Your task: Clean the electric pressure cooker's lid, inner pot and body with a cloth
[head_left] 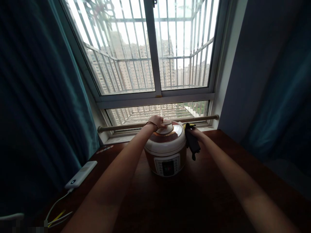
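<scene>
A white and copper electric pressure cooker (167, 152) stands on a dark wooden table (189, 200) in front of the window, its control panel facing me. My left hand (156, 122) rests on top of its lid, fingers curled over the lid handle. My right hand (193, 132) is at the cooker's right side and grips a dark cloth (193, 144) that hangs down against the pot's side. Both forearms reach forward over the table.
A white power bank (81, 174) with a white cable lies at the table's left edge. A wooden rail (121, 127) runs along the window sill behind the cooker. Teal curtains hang on both sides.
</scene>
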A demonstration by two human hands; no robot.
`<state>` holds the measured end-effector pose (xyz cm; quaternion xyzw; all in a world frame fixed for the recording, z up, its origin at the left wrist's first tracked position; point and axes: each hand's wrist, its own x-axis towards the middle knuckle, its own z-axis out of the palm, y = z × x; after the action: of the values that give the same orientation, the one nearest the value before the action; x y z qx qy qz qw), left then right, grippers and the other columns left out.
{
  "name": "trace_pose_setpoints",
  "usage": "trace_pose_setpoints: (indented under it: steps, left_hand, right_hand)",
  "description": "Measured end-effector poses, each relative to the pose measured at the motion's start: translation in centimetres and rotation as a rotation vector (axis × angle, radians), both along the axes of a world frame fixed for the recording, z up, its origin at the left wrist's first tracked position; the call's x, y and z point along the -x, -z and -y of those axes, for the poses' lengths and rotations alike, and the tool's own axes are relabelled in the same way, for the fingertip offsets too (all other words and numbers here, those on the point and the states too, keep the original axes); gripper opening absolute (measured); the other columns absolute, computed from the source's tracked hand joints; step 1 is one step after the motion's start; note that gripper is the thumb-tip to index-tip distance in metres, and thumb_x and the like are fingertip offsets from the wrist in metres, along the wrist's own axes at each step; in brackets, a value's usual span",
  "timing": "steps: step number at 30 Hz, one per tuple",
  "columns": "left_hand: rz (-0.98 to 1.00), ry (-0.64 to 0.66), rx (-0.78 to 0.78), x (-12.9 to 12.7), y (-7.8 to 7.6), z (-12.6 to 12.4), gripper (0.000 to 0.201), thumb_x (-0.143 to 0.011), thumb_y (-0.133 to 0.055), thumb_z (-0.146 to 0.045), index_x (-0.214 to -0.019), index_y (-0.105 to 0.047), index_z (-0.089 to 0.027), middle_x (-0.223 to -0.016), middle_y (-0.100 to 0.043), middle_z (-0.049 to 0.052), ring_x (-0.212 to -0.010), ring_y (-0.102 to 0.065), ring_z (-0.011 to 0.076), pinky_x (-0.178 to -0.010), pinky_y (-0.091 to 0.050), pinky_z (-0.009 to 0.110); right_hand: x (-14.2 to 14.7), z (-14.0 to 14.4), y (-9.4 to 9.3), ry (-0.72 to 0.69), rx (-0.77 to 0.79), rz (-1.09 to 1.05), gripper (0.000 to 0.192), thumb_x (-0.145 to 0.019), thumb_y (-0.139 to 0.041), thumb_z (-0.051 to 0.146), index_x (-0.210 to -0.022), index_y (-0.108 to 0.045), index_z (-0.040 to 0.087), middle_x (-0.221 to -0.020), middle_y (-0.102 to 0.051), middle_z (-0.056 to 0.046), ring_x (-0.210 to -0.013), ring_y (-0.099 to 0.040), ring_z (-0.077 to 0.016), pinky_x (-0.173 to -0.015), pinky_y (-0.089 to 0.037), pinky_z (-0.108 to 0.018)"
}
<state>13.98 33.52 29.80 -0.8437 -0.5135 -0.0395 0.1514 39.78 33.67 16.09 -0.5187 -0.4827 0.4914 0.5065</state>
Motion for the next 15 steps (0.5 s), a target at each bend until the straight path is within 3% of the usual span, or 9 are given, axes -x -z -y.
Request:
trace_pose_setpoints:
  steps: [5,10,15]
  left_hand:
    - [0.008,0.0,0.005,0.0,-0.1,0.1,0.046,-0.065,-0.059,-0.058,-0.089,-0.068,-0.019,-0.087,-0.068,0.009,-0.083,-0.061,0.0248,-0.067,-0.042,0.029]
    - [0.002,-0.01,0.0,0.0,0.2,-0.2,0.047,-0.064,-0.059,-0.057,-0.09,-0.068,-0.018,-0.087,-0.068,0.01,-0.083,-0.061,0.025,-0.067,-0.043,0.029]
    - [-0.005,-0.008,-0.014,0.1,0.4,-0.4,0.049,-0.065,-0.058,-0.059,-0.091,-0.068,-0.018,-0.088,-0.068,0.01,-0.083,-0.062,0.0252,-0.066,-0.043,0.029]
  right_hand:
    - [-0.7,0.5,-0.9,-0.088,0.055,-0.022,0.025,-0.071,-0.065,0.021,-0.095,-0.061,0.017,-0.077,-0.068,-0.005,-0.062,-0.063,-0.0162,-0.061,-0.053,-0.028]
    - [0.1,-1.3,-2.6,-0.143,0.13,0.059,0.016,-0.064,-0.069,0.019,-0.079,-0.063,0.016,-0.064,-0.066,-0.005,-0.053,-0.061,-0.0165,-0.052,-0.052,-0.027]
    - [-0.1,-2.6,-2.2,-0.107,0.103,0.109,0.007,-0.065,-0.065,0.018,-0.067,-0.059,0.014,-0.053,-0.062,-0.004,-0.046,-0.057,-0.0158,-0.043,-0.047,-0.025]
